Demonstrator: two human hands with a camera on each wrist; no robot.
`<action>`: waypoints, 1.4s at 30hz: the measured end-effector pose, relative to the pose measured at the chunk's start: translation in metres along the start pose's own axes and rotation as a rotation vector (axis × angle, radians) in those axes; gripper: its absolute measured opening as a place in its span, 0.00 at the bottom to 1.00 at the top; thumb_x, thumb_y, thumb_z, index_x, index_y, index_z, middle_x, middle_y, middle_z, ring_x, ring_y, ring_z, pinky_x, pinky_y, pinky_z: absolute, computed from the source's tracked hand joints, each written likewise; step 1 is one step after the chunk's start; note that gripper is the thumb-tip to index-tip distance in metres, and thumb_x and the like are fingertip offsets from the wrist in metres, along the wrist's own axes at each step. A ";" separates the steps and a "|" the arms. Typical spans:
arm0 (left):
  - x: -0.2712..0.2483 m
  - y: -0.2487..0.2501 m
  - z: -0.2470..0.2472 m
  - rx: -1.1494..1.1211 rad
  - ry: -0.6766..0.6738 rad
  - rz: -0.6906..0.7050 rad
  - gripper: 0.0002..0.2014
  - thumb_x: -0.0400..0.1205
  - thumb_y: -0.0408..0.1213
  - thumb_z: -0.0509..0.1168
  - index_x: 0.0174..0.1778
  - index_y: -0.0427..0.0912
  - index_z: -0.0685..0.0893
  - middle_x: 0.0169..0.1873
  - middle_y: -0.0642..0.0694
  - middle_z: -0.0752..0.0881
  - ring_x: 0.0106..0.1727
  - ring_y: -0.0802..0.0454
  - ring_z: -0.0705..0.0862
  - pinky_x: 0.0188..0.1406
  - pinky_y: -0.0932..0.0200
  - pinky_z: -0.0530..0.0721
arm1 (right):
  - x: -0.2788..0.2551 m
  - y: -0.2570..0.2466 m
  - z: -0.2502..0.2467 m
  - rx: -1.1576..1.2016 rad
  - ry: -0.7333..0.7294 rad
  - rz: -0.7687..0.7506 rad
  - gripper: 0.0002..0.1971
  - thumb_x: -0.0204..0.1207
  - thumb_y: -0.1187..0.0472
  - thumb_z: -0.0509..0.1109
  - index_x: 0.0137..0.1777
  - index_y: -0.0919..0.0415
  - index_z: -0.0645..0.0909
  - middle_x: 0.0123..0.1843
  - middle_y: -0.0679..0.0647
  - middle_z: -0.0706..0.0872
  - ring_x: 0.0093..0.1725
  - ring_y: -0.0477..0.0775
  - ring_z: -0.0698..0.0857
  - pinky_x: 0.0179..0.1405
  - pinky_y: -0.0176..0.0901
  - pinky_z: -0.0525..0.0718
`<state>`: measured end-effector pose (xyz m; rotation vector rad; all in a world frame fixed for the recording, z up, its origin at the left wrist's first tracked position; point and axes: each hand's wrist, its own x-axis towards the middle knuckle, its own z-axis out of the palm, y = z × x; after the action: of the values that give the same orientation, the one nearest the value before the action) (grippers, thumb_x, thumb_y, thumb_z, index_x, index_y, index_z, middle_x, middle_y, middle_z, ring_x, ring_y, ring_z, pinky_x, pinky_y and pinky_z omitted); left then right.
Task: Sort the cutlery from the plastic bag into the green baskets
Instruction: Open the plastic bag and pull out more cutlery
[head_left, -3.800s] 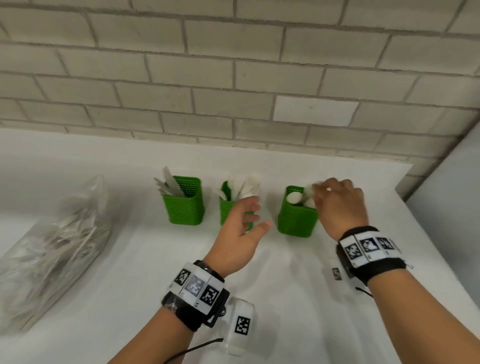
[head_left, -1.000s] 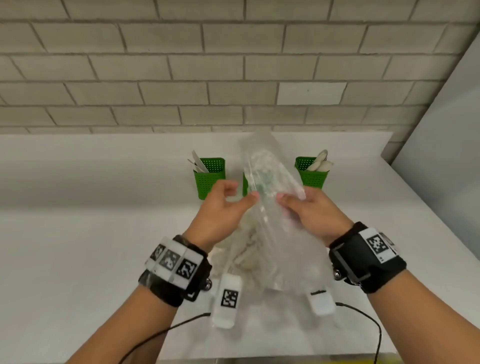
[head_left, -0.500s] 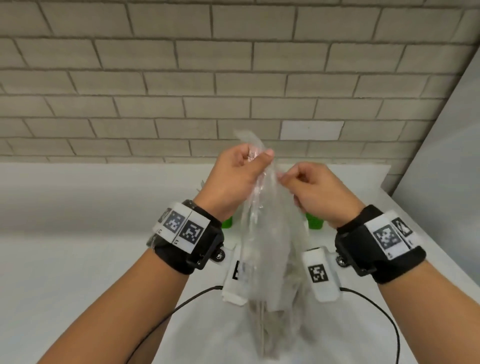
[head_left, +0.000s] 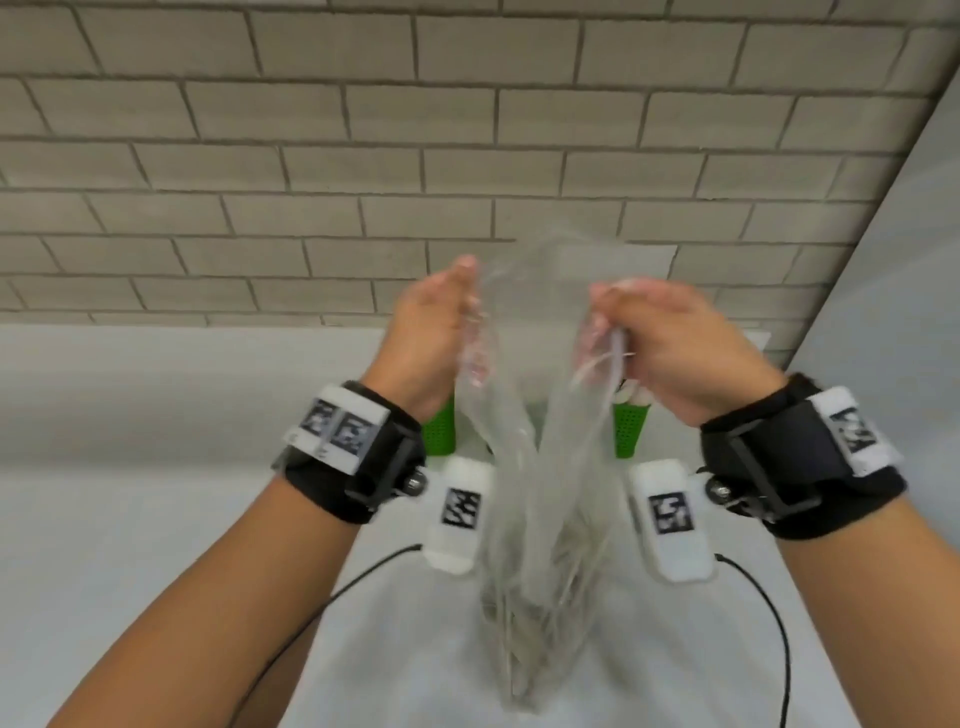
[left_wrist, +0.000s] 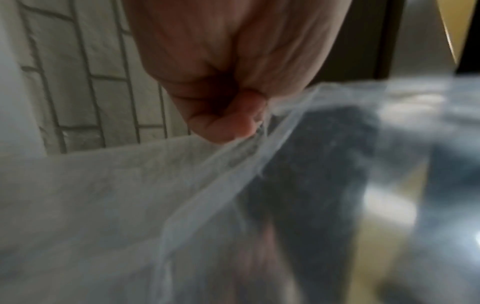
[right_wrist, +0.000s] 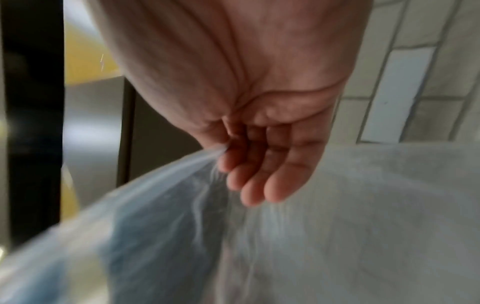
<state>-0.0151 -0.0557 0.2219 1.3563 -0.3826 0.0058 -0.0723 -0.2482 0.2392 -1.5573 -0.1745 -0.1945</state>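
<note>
Cutlery (head_left: 530, 639) low inside plastic bag (head_left: 524, 467), lifted off bench (head_left: 156, 519), mouth now pulled wider between left hand (head_left: 431, 332) and right hand (head_left: 675, 343) (green baskets (head_left: 629, 428) behind). Left wrist: fingers (left_wrist: 223, 127) pinching film. Right wrist: fingers (right_wrist: 233, 156) pinching likewise. Ready for reaching in.

Head view looks forward and down from above both forearms, toward the brick wall (head_left: 363, 156) and white table (head_left: 130, 493). Left wrist view sits very close under the left hand (left_wrist: 233, 72), looking along it at the plastic bag (left_wrist: 259, 164). Right wrist view does likewise under the right hand (right_wrist: 246, 102). All three share the bag, wall and table.
</note>
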 end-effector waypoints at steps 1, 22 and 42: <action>0.005 0.001 -0.016 -0.056 0.090 -0.023 0.18 0.90 0.44 0.56 0.35 0.42 0.75 0.20 0.51 0.77 0.19 0.56 0.75 0.20 0.61 0.75 | 0.001 0.000 -0.019 0.106 0.125 0.008 0.14 0.85 0.64 0.60 0.35 0.61 0.76 0.26 0.51 0.83 0.29 0.50 0.85 0.28 0.40 0.84; 0.026 0.038 -0.038 0.925 -0.082 0.302 0.15 0.71 0.37 0.80 0.39 0.52 0.78 0.41 0.49 0.82 0.41 0.57 0.79 0.48 0.55 0.79 | -0.047 -0.001 -0.010 -1.423 -0.295 -0.839 0.14 0.64 0.73 0.57 0.32 0.50 0.68 0.32 0.45 0.69 0.36 0.52 0.73 0.42 0.49 0.70; 0.067 0.020 0.012 1.716 -0.455 0.510 0.08 0.76 0.35 0.55 0.42 0.42 0.80 0.42 0.42 0.86 0.41 0.39 0.82 0.39 0.50 0.79 | -0.105 -0.028 0.003 -1.424 -0.608 -0.324 0.08 0.71 0.37 0.69 0.37 0.35 0.74 0.27 0.39 0.69 0.33 0.40 0.71 0.46 0.41 0.77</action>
<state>0.0398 -0.0769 0.2608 2.9048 -1.2593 0.5699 -0.1807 -0.2443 0.2423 -2.9775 -0.9152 -0.0718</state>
